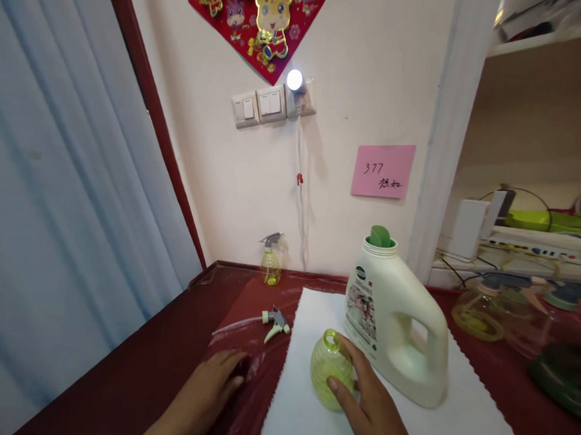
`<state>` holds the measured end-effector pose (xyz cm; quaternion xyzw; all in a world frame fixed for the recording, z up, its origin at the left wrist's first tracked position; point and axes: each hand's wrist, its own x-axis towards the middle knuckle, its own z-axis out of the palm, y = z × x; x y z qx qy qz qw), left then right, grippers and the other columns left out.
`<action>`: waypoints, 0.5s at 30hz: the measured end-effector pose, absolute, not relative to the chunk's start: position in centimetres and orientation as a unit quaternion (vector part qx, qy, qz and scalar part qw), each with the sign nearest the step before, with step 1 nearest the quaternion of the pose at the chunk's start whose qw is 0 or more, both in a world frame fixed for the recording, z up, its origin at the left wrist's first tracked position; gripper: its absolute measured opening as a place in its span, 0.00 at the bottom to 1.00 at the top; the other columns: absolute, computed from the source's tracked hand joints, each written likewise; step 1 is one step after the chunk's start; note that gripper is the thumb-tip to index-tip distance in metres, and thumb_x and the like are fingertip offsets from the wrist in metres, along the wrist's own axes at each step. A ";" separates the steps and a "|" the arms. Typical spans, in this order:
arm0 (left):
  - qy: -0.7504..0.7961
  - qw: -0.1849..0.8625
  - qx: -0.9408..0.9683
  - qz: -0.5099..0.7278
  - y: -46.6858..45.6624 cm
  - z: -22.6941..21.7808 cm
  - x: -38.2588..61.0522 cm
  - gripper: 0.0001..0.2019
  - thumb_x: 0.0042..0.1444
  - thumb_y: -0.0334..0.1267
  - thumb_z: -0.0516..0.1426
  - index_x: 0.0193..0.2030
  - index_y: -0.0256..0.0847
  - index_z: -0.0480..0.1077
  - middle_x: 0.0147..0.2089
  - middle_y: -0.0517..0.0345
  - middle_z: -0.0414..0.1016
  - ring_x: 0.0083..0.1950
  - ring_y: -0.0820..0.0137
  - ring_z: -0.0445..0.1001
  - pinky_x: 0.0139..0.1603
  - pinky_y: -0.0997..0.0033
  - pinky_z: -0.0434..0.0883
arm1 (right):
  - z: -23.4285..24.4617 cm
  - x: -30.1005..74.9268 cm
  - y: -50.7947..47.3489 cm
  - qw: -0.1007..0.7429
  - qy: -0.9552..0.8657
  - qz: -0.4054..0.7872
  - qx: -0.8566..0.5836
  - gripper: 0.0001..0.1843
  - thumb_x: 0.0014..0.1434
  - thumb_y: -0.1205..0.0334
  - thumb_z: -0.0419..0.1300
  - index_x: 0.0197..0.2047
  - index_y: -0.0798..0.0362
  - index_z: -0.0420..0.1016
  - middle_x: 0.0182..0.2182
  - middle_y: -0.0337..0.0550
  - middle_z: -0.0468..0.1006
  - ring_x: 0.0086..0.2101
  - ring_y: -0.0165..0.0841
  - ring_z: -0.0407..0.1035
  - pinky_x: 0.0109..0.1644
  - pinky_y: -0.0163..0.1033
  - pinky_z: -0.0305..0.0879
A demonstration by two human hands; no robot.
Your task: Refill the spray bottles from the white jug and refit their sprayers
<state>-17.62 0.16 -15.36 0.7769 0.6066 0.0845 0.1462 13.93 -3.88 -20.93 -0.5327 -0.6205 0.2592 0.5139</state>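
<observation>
My right hand (pixel 372 406) grips a clear yellow-green spray bottle (pixel 324 370) from its right side, thumb in front. The bottle has no top on it and its round mouth is uncovered; it is upright over a white sheet (pixel 291 408). On the red tabletop, my left hand (pixel 214 383) rests holding nothing, its fingers loosely apart. Just beyond it lies a grey and pale-green trigger spray head (pixel 275 320) with its thin tube pointing left. Right of the bottle stands a large pale-green jug (pixel 377 295) with a handle, a green piece (pixel 380 236) sitting in its uncapped neck.
Against the wall stands another small spray bottle (pixel 270 267) with its spray head on. Several clear containers (pixel 479 311) crowd the right side. A white cable (pixel 299 198) hangs from the socket. A light blue curtain (pixel 50 196) covers the left.
</observation>
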 end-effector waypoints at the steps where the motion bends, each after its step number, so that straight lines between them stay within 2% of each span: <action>1: 0.610 0.132 0.778 0.067 0.1 -15.7 -18.4 0.25 0.66 0.41 0.53 0.68 0.49 0.71 0.73 0.52 0.69 0.73 0.54 0.67 0.75 0.47 0.60 | -21.0 13.9 -3.9 0.513 -0.620 0.260 -0.533 0.29 0.71 0.45 0.51 0.72 0.43 0.60 0.71 0.47 0.67 0.69 0.43 0.60 0.73 0.53 0.59; 5: 0.630 0.087 0.772 0.010 0.2 -15.4 -19.6 0.27 0.64 0.39 0.53 0.70 0.51 0.68 0.75 0.54 0.64 0.76 0.53 0.62 0.73 0.46 0.62 | -21.3 14.0 -3.9 0.504 -0.623 0.264 -0.537 0.30 0.72 0.42 0.50 0.72 0.43 0.59 0.71 0.47 0.66 0.70 0.43 0.59 0.74 0.54 0.57; 7: 0.641 0.070 0.764 -0.020 0.7 -14.2 -19.3 0.27 0.61 0.35 0.55 0.67 0.51 0.72 0.72 0.52 0.70 0.72 0.52 0.68 0.69 0.47 0.66 | -21.4 14.0 -3.8 0.501 -0.622 0.261 -0.542 0.30 0.72 0.42 0.49 0.72 0.43 0.59 0.71 0.46 0.66 0.70 0.44 0.60 0.73 0.54 0.59; 9: 0.652 0.047 0.756 -0.026 1.4 -12.7 -18.7 0.22 0.62 0.34 0.54 0.60 0.49 0.77 0.62 0.49 0.80 0.63 0.51 0.77 0.63 0.48 0.70 | -21.6 14.0 -3.8 0.502 -0.622 0.253 -0.545 0.31 0.71 0.41 0.49 0.71 0.44 0.60 0.71 0.48 0.66 0.69 0.45 0.61 0.71 0.53 0.62; 11: 0.657 0.019 0.754 -0.005 2.3 -11.5 -17.7 0.18 0.65 0.35 0.51 0.55 0.47 0.79 0.54 0.47 0.84 0.55 0.51 0.81 0.57 0.51 0.72 | -21.8 14.0 -3.7 0.504 -0.623 0.247 -0.546 0.31 0.71 0.41 0.50 0.71 0.45 0.61 0.70 0.49 0.67 0.68 0.45 0.64 0.70 0.52 0.64; 13: 0.643 0.004 0.766 0.027 3.5 -10.9 -16.4 0.18 0.67 0.37 0.49 0.55 0.47 0.78 0.54 0.47 0.83 0.55 0.52 0.80 0.55 0.55 0.72 | -21.9 13.9 -3.7 0.507 -0.625 0.241 -0.542 0.31 0.71 0.41 0.50 0.71 0.46 0.62 0.70 0.50 0.68 0.68 0.46 0.64 0.70 0.52 0.64; 15: 0.607 0.009 0.793 0.057 4.9 -11.1 -14.9 0.19 0.68 0.36 0.48 0.57 0.47 0.77 0.58 0.49 0.81 0.58 0.54 0.77 0.58 0.57 0.70 | -21.9 13.9 -3.7 0.510 -0.625 0.238 -0.541 0.31 0.71 0.42 0.50 0.71 0.45 0.62 0.70 0.50 0.68 0.68 0.45 0.64 0.70 0.51 0.64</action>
